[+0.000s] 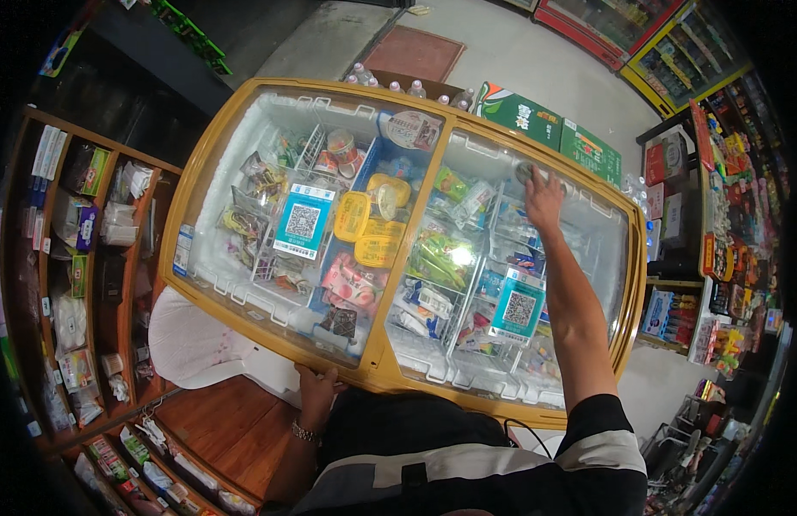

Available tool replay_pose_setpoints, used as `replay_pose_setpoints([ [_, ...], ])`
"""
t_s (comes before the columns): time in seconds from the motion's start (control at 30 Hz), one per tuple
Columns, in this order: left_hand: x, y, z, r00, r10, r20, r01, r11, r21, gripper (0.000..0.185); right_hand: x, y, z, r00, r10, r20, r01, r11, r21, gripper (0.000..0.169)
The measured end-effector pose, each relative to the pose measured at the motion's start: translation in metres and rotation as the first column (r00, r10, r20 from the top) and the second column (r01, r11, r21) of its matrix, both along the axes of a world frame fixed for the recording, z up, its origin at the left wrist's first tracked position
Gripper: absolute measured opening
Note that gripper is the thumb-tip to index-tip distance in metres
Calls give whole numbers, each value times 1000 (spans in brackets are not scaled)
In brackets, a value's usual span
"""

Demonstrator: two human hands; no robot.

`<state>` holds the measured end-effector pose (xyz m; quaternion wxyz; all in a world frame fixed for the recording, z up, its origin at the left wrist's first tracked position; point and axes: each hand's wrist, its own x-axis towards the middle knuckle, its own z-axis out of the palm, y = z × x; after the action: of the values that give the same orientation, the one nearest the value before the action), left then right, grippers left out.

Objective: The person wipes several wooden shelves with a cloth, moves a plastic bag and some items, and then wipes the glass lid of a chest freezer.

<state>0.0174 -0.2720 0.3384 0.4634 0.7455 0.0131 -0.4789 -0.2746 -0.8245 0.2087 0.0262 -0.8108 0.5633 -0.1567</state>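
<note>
A chest freezer with a yellow frame (371, 348) and glass lids spans the middle of the view. My right hand (545, 198) is stretched over the right glass lid (598, 245), near its far edge, on a dark grey pad or cloth (524, 171) that is partly hidden under the fingers. At the near edge of the frame rests my left hand (317, 387), a metal-band watch on its wrist. Under the glass lie packaged frozen goods in wire baskets, among them yellow tubs (353, 217) and a pink packet (352, 282). A printed code card (305, 220) is on each lid.
Bottles (416, 89) and green cartons (517, 116) stand along the freezer's far side. Wooden shelves (82, 258) with packets are at left, a white chair (195, 338) at the near left, and snack racks (727, 213) at right. A black cable (530, 429) hangs near my body.
</note>
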Motion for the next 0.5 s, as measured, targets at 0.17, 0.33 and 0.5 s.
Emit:
replay_pose_setpoints([
  [0.17,9,78,-75,721,-442,534,553,831,-59,87,91,-11,14,999,30,30,-32,998,46,52],
  [0.33,-2,10,-14,991,-47,127,33,993,111,90,156,-26,5,994,83,73,-81,996,-27,54],
  [0.5,2,11,-8,986,-105,127,86,985,150,90,204,-22,5,995,94,28,-93,995,-31,52],
])
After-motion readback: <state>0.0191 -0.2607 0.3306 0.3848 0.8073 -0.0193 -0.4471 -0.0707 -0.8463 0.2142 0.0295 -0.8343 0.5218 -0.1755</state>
